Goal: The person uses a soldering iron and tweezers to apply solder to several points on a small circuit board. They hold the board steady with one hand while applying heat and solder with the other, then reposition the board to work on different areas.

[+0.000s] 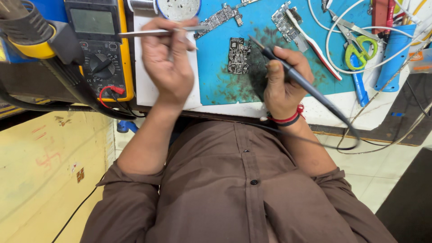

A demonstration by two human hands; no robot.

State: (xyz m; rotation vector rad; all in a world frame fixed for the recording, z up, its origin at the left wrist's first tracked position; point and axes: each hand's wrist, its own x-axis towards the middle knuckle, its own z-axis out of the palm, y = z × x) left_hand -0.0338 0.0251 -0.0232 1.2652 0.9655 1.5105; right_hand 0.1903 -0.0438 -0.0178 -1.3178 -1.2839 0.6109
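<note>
Head view: left hand (167, 58) raised over the white sheet (143, 85) near the worktop's (360, 118) front edge, fingers pinched on metal tweezers (157, 31) lying level. Right hand (283, 83) clenched around a black soldering iron (297, 76), tip aimed at the dark circuit board (238, 55) flat on the blue mat (216, 67). Yellow multimeter (101, 45) beside the sheet; green-handled scissors (357, 42) toward the far corner.

Shiny bare-metal tweezers (162, 31), matt black plastic soldering iron (297, 76) with a dull metal tip, dark circuit board (238, 55) speckled with metal, stained blue rubbery mat (225, 85), glossy yellow-and-black plastic meter (100, 45), green plastic-handled steel scissors (355, 42), smooth brown cloth shirt (234, 189)
</note>
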